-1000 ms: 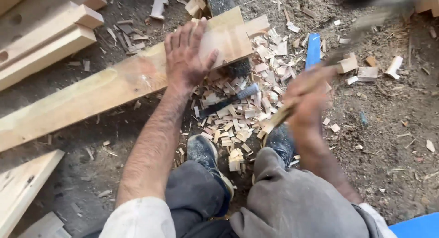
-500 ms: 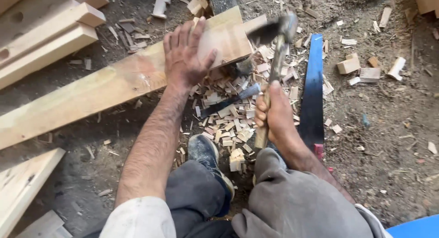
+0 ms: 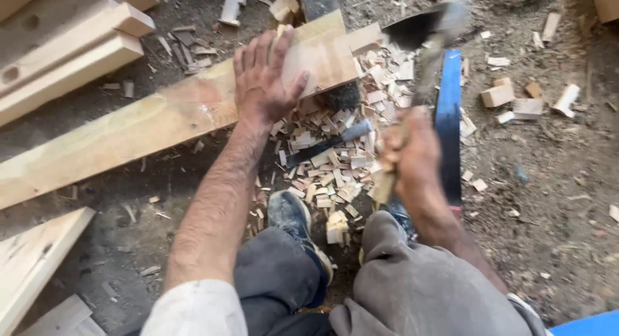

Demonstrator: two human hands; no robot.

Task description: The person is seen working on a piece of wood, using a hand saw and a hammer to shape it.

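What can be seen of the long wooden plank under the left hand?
The plank is a long pale board of raw, unfinished wood with reddish and yellowish patches. It lies flat on the dirt ground, running diagonally from the lower left up to the top centre. Its far end looks roughly cut, above a heap of wood chips. The left hand presses palm down on it near that end, fingers spread. The hatchet hangs blurred just beyond that end.
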